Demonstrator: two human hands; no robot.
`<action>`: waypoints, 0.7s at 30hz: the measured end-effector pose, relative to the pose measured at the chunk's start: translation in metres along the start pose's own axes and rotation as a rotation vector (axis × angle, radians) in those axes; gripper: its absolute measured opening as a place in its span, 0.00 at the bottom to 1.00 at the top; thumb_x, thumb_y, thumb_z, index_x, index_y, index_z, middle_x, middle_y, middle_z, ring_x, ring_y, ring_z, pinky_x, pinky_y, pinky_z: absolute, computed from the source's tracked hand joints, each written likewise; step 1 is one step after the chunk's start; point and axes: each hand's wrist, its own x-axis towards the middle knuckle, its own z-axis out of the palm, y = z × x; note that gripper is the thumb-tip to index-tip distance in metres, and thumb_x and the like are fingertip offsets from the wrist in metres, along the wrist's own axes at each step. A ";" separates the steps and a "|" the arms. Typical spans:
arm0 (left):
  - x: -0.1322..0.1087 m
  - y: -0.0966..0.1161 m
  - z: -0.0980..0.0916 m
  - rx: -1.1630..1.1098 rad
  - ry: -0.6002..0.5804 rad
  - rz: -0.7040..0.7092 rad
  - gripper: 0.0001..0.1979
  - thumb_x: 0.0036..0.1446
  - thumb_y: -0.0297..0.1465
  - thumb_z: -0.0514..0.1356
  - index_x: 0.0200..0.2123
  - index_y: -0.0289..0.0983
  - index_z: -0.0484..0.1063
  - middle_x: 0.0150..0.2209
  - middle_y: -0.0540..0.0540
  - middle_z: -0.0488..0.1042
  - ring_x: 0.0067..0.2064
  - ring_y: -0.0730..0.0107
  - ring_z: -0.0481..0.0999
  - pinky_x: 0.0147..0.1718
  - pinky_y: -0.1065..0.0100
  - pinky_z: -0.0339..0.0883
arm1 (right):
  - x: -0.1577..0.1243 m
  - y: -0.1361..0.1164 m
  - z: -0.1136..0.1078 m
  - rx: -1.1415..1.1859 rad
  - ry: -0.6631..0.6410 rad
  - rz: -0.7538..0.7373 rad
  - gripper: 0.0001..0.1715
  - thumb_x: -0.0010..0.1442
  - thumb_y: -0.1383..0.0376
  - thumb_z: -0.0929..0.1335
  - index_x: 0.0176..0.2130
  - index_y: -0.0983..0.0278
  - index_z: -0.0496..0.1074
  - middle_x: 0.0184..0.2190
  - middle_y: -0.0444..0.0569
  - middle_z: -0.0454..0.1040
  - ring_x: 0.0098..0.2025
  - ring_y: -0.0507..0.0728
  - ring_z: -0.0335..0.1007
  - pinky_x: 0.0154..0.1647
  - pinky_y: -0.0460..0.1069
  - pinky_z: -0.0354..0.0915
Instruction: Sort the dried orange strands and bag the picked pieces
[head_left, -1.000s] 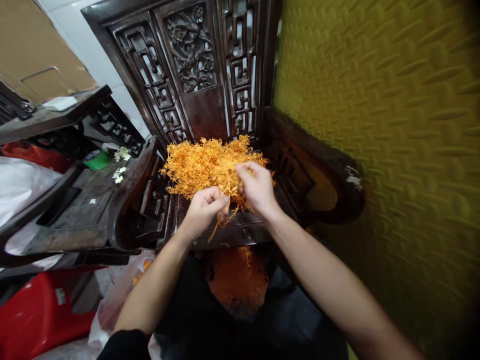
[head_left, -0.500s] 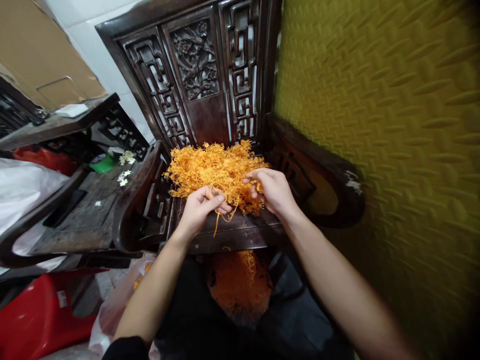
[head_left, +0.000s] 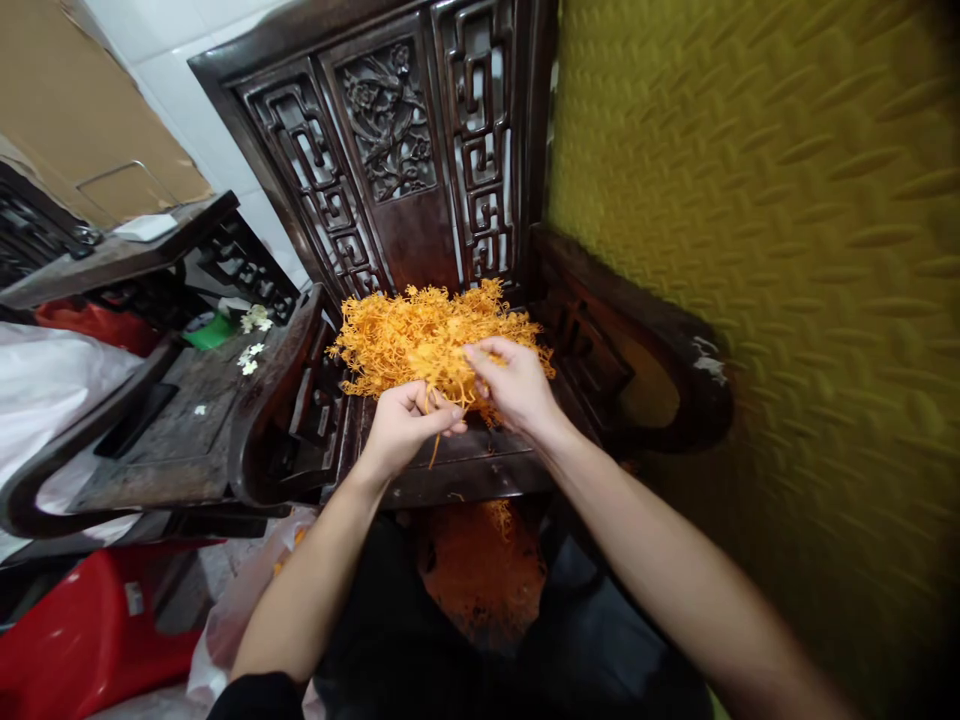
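Note:
A heap of thin orange strands lies on the seat of a dark carved wooden chair. My left hand is closed around a small bundle of the strands at the heap's near edge, and a few hang down from its fingers. My right hand pinches strands at the front right of the heap, right beside my left hand. Below the seat's front edge, a dark container holds more of the orange strands.
A yellow textured wall stands close on the right. On the left are a second dark wooden chair with small white flowers and a green object, a white bag and a red plastic stool.
My right hand has moved left from the heap's right edge to pinch strands beside my left hand. My left hand keeps its bundle in about the same place.

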 end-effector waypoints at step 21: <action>-0.001 -0.008 -0.003 0.197 -0.112 0.195 0.23 0.52 0.31 0.71 0.18 0.36 0.58 0.25 0.49 0.76 0.28 0.69 0.80 0.27 0.70 0.67 | 0.009 -0.008 -0.013 0.170 0.141 0.015 0.19 0.54 0.53 0.75 0.35 0.63 0.70 0.16 0.34 0.58 0.14 0.45 0.53 0.11 0.41 0.47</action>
